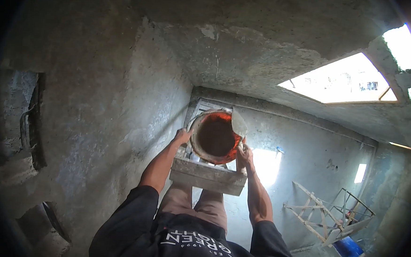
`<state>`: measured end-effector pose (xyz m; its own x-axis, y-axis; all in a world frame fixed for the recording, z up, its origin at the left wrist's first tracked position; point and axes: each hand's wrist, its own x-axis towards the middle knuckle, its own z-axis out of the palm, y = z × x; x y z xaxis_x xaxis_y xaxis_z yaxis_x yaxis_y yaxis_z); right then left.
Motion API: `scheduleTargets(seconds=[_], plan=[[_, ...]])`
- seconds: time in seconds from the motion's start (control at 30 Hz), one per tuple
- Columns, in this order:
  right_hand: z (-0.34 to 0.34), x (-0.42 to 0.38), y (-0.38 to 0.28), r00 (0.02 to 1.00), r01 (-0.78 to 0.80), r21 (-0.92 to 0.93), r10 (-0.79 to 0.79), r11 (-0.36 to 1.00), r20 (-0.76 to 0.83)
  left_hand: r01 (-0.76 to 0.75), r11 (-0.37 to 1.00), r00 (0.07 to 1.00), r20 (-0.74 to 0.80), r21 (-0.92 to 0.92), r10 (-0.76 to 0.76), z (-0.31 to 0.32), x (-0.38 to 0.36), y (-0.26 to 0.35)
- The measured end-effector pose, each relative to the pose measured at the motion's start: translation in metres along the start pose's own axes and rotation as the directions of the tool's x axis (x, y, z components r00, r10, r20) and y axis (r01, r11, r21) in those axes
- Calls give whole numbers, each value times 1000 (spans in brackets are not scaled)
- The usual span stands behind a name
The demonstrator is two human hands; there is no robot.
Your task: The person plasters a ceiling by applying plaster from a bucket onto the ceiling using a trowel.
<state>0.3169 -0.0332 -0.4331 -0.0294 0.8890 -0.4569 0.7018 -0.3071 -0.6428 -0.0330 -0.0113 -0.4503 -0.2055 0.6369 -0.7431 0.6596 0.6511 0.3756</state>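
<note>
A round orange bucket [216, 137] with a grey, mortar-crusted rim and dark contents is in front of my body, over a wooden plank platform [207, 173]. My left hand [183, 136] grips the bucket's left rim. At the right side, my right hand [244, 153] is closed around the handle of a trowel [238, 124], whose grey blade rests along the bucket's right rim. Whether my right fingers also touch the bucket is unclear. The inside wall shows orange at the top and right.
Rough grey walls [104, 89] surround me. Bright openings [342, 82] are at the upper right. A wooden trestle [320, 213] and a blue container [348, 249] stand below right. Recesses [20, 117] are at the left.
</note>
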Motion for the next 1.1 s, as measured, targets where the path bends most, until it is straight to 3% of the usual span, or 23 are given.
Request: scheduleTargets(seconds=[0.07, 0.13, 0.17, 0.27, 0.3, 0.33, 0.4, 0.5, 0.53, 0.57, 0.67, 0.7, 0.77, 0.87, 0.97, 1.03, 1.1], plan=[[7, 3, 4, 999, -41, 65, 39, 997, 23, 17, 993, 999, 30, 113, -21, 4, 8, -14], [5, 5, 4, 980, -120, 133, 97, 984, 172, 77, 968, 994, 60, 241, -94, 16, 14, -29], [7, 6, 6, 991, -63, 130, 47, 990, 121, 122, 988, 990, 61, 96, -129, 21, 20, -38], [-6, -1, -17, 991, -47, 145, 29, 988, 128, 202, 979, 972, 121, 12, -202, 17, 5, -31], [-1, 0, -13, 996, -19, 167, 3, 986, 93, 149, 989, 988, 53, -18, -148, 18, -2, -30], [2, 1, -8, 996, -23, 173, 7, 985, 94, 151, 988, 987, 54, -11, -150, 16, -5, -28], [5, 4, -3, 998, 29, 111, -35, 993, 50, 231, 947, 960, 103, 221, -259, 12, -9, -21], [4, 7, -7, 993, -86, 203, 67, 975, 99, 272, 951, 958, 49, 148, -282, 32, -1, -36], [10, 11, 0, 996, -69, 214, 53, 974, 78, 250, 965, 950, 170, 81, -260, 25, -1, -34], [17, 10, 8, 994, -103, 247, 88, 964, 71, 186, 980, 973, 126, 76, -194, 24, -6, -32], [2, 3, -8, 970, -241, 333, 216, 912, 111, 179, 981, 977, 105, 79, -187, 29, 2, -40], [3, 3, -11, 974, -225, 337, 204, 914, 99, 82, 993, 997, 6, 80, -83, 30, -2, -42], [4, 1, -12, 977, -212, 369, 193, 905, 90, 97, 993, 990, 93, 60, -103, 7, -22, -18], [10, -3, -16, 975, -214, 444, 218, 870, 42, 102, 994, 994, 45, 39, -104, 7, -26, -13], [17, 4, -13, 973, -224, 400, 227, 889, 41, 112, 992, 993, 16, 49, -113, 9, -22, -14], [31, 4, -7, 983, -171, 170, 180, 971, -40, 160, 984, 985, 43, 81, -164, 7, -23, -8], [35, 5, 0, 982, -180, 140, 186, 974, -36, 174, 980, 983, 37, 98, -179, 7, -22, -10]])
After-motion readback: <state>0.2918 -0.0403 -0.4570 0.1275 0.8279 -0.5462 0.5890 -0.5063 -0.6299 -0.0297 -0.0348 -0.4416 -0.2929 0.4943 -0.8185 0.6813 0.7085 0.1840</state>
